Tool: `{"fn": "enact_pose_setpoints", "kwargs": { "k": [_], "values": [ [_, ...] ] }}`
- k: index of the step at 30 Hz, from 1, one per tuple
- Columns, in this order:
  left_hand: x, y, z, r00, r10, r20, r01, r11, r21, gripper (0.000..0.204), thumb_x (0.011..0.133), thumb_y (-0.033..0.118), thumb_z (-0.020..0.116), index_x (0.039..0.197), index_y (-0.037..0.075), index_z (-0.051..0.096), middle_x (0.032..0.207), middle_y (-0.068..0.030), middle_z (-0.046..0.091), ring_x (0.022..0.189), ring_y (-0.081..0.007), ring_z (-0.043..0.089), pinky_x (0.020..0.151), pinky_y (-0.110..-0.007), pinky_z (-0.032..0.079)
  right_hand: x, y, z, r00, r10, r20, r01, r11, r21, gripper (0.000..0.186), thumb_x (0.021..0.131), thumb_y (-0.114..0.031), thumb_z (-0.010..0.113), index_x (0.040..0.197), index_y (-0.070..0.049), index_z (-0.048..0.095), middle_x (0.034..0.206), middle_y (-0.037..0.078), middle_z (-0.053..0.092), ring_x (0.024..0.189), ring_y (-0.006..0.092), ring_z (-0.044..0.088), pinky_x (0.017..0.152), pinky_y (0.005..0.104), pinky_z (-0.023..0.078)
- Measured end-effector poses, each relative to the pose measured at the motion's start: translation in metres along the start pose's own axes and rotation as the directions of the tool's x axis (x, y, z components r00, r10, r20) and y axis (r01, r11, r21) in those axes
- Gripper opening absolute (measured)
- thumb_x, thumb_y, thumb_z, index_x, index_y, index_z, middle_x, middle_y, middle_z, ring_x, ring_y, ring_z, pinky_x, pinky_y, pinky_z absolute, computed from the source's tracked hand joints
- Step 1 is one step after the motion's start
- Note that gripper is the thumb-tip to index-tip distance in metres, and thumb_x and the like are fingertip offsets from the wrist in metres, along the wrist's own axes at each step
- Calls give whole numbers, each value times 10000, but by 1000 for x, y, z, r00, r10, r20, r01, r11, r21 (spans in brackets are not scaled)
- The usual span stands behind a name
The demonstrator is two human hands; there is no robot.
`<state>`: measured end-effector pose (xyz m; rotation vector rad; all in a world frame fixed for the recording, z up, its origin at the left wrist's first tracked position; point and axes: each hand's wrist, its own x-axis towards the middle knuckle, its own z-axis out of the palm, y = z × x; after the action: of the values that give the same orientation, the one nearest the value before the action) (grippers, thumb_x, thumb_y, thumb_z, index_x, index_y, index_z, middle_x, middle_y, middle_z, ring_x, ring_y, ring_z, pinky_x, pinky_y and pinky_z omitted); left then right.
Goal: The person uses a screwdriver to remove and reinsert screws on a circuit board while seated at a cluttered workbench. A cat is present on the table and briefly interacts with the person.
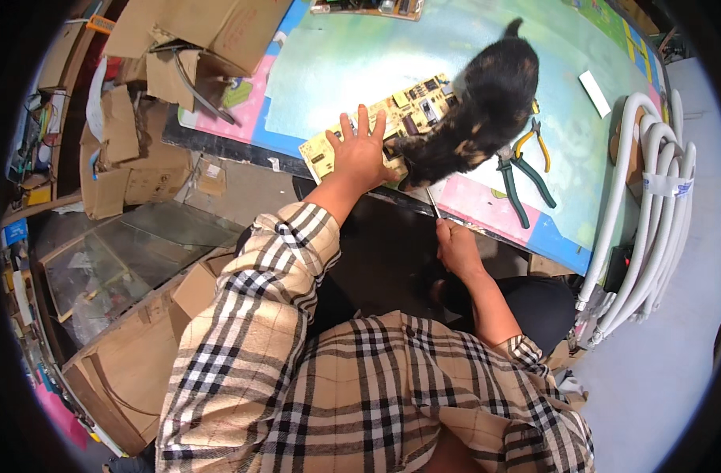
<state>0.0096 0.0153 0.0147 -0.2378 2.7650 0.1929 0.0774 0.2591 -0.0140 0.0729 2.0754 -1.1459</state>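
My left hand (356, 158) lies palm down with spread fingers across a pale yellow circuit board (418, 105) at the table's near edge. A black cat with tan flecks (491, 94) is over the board's right part, head lowered beside my left hand. Below the cat's head, my right hand (459, 248) grips a thin metal tool (433, 203), whose upper end reaches the table edge; its tip is hard to make out. Green-handled pliers (534, 189) and smaller yellow-handled pliers (538, 150) lie right of the cat on the mat.
The colorful mat-covered table (321, 55) holds another board (364, 6) at the back and a white strip (594, 92). Cardboard boxes (128, 165) crowd the left, above glass panes (132, 252). Bundled white tubing (652, 213) runs along the right, beside a pale surface (668, 331).
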Motion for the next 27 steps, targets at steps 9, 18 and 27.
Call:
{"fn": "enact_pose_setpoints", "kwargs": {
  "k": [9,18,27],
  "values": [
    [-6,2,6,999,-46,9,46,999,0,1145,639,389,867,1544,162,203,1589,-196,169,1419,-500,191,1043,-723,231,-15,-41,-23,959,-258,-119,186,887,-423,354,970,-227,508,820,66,637,770,321,620,770,502,608,705,516,492],
    [12,4,-3,995,-50,88,56,996,-76,1143,674,422,858,1552,135,186,1599,-206,123,1434,-506,135,1083,-708,189,-12,-84,-52,1000,-18,23,27,885,-464,436,996,-313,456,908,73,639,868,354,620,898,518,597,819,519,481],
    [6,4,-9,986,-62,155,72,996,-57,1203,628,510,855,1562,180,172,1615,-151,121,1461,-451,112,1120,-663,179,-4,-148,-59,998,-57,-5,51,923,-381,451,1003,-359,426,906,43,606,657,229,633,626,363,660,662,433,519]
  ]
}}
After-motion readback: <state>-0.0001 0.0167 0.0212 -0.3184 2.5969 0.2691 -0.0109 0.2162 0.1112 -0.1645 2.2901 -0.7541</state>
